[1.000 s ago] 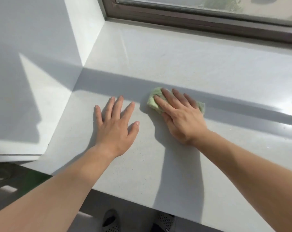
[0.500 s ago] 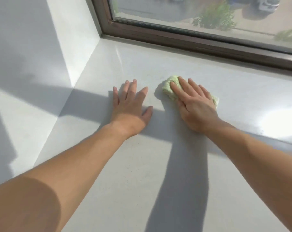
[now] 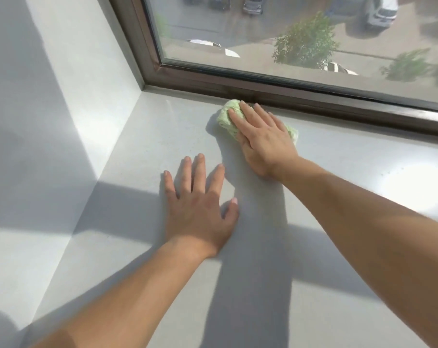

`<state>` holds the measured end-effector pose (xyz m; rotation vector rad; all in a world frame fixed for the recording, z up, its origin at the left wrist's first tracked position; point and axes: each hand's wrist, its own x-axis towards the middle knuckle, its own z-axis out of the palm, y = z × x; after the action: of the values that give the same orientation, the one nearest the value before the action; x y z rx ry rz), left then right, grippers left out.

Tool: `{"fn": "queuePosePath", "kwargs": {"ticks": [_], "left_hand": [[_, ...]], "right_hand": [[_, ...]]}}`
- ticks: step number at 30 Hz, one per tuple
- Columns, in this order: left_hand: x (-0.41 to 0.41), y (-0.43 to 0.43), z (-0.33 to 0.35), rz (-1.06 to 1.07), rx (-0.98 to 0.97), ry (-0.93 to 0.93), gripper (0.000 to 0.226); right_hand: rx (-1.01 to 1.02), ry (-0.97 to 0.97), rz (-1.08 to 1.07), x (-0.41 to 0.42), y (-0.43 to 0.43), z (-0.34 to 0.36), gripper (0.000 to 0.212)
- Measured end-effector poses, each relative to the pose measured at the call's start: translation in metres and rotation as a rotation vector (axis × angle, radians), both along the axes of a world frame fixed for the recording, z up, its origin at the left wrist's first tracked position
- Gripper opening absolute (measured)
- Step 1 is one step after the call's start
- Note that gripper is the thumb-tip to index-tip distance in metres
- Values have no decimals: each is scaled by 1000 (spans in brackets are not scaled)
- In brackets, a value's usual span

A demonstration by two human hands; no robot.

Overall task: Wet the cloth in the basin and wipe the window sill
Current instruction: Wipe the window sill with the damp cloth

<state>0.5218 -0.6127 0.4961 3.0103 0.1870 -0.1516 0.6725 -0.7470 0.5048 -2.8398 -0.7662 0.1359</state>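
A folded light green cloth (image 3: pixel 226 116) lies on the pale grey window sill (image 3: pixel 338 159), close to the brown window frame. My right hand (image 3: pixel 263 136) presses flat on top of the cloth, fingers stretched toward the far left, and covers most of it. My left hand (image 3: pixel 200 207) rests palm down on the bare sill nearer to me, fingers spread, holding nothing. No basin is in view.
The brown window frame (image 3: pixel 313 101) runs along the far edge of the sill. A white side wall (image 3: pixel 62 109) closes off the left end. Bright sun patches and arm shadows fall across the sill.
My right hand has pushed the cloth away from me, from mid-sill up to the window frame. My left hand stays flat on the sill, and the view has tilted up.
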Motion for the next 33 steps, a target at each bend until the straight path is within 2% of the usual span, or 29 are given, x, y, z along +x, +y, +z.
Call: {"fn": "queuePosePath", "kwargs": {"ticks": [2, 4, 7, 8, 10, 12, 13, 16, 18, 21, 23, 24, 27, 29, 31, 33], "left_hand": [[1, -6, 3, -3, -5, 5, 72], [-1, -10, 6, -8, -8, 8, 71], [-2, -13, 8, -10, -2, 18, 72], [-3, -14, 7, -11, -2, 15, 72], [-3, -15, 8, -13, -6, 8, 72], [-4, -16, 7, -17, -5, 20, 72], [-5, -17, 7, -15, -7, 29, 72], [-6, -18, 9, -46, -31, 25, 66], [-9, -24, 13, -139, -61, -16, 58], [-23, -40, 21, -235, -154, -61, 52], [-37, -51, 25, -224, -196, -45, 52], [-45, -56, 24, -217, -197, -36, 53], [-66, -68, 24, -184, -171, -1, 57], [-77, -74, 22, -150, -154, 9, 58], [-85, -79, 22, -120, -140, 20, 60], [-89, -81, 22, -111, -114, 23, 62]], "right_hand": [[33, -20, -102, -11, -43, -1, 50], [57, 7, -294, -15, -80, 2, 50], [72, 6, -539, -22, -81, 4, 52], [64, -6, -542, -29, -71, 2, 53], [43, -26, -390, -46, -62, -1, 51], [15, 4, -220, -49, -83, 1, 49], [11, 15, -218, -42, -100, 3, 49], [53, 16, -522, -25, -129, 4, 50], [41, 4, -586, -42, -116, 4, 51], [-1, 31, -291, -89, -108, 8, 51], [-16, 49, -161, -88, -128, 13, 50], [-9, 41, -195, -75, -138, 13, 49], [35, 23, -490, -37, -152, 12, 50], [33, 10, -542, -44, -138, 12, 52], [30, 15, -428, -78, -124, 11, 52], [28, 22, -218, -123, -124, 15, 51]]}}
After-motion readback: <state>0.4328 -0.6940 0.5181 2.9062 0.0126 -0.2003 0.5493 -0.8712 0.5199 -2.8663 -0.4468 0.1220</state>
